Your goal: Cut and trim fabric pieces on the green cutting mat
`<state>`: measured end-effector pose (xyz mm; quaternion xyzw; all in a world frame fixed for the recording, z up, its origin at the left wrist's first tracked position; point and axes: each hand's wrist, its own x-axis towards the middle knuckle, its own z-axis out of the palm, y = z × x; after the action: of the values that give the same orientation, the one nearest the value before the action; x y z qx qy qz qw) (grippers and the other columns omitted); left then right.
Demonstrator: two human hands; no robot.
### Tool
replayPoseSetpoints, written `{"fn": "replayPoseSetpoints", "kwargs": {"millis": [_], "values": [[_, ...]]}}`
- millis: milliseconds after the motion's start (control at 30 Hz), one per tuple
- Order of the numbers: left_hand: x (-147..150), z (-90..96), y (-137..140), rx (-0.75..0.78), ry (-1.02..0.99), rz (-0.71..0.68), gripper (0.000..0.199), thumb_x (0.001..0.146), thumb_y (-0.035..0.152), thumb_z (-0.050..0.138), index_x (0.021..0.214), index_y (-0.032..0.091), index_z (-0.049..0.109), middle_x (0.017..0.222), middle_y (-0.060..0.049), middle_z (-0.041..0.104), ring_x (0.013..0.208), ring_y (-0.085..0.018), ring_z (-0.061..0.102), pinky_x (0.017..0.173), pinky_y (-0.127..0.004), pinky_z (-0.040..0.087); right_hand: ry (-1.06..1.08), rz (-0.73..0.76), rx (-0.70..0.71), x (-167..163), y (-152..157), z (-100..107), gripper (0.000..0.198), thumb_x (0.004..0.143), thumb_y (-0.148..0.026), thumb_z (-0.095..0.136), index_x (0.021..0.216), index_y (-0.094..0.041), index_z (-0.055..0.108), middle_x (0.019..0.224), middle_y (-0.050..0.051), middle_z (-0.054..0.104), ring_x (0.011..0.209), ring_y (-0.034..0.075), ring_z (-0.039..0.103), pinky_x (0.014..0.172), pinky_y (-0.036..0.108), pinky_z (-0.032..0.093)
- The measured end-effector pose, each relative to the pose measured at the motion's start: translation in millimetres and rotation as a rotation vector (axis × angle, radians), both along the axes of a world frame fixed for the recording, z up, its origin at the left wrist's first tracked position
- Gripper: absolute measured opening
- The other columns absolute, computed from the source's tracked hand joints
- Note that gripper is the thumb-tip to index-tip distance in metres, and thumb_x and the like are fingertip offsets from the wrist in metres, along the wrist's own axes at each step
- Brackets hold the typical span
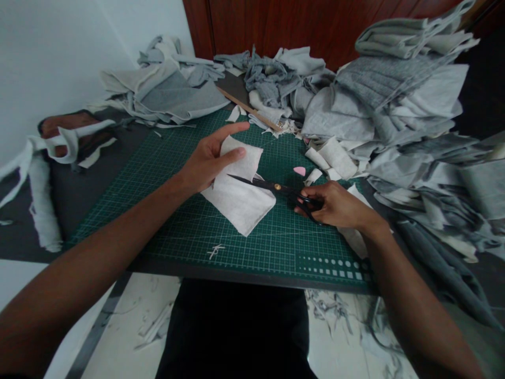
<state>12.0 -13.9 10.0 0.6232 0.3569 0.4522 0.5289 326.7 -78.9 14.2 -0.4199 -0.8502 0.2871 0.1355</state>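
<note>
My left hand [213,155] pinches a pale grey-white piece of fabric [246,202] between thumb and fingers, with the index finger stretched out over it. The cloth lies partly on the green cutting mat [158,210]. My right hand [329,204] grips the handles of black scissors [277,187]. Their blades point left and reach into the fabric, between an upper flap under my left thumb and a larger lower part. How far the blades are apart is hard to see. A pink piece of chalk [299,171] lies just beyond the scissors.
Folded and crumpled grey fabric [355,95] is piled at the back and right. More cloth [169,95] lies at the back left. A wooden ruler-like strip [250,109] rests on the mat's far edge. Thin cut threads [215,251] lie near the front edge; scraps litter the floor.
</note>
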Motion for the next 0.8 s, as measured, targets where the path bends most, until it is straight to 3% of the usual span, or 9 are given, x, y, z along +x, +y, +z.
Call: {"fn": "replayPoseSetpoints", "kwargs": {"millis": [800], "values": [[0.2,-0.6,0.2,0.018,-0.025,-0.017,0.062,0.089,0.033,0.077,0.147,0.024,0.056,0.084,-0.001,0.074,0.077,-0.02,0.075,0.061,-0.025,0.057,0.023,0.022,0.006,0.9,2.6,-2.2,0.027,0.093,-0.038,0.064,0.073,-0.019,0.06,0.062,-0.002,0.054,0.056,0.012,0.047,0.054,0.026,0.034]]}}
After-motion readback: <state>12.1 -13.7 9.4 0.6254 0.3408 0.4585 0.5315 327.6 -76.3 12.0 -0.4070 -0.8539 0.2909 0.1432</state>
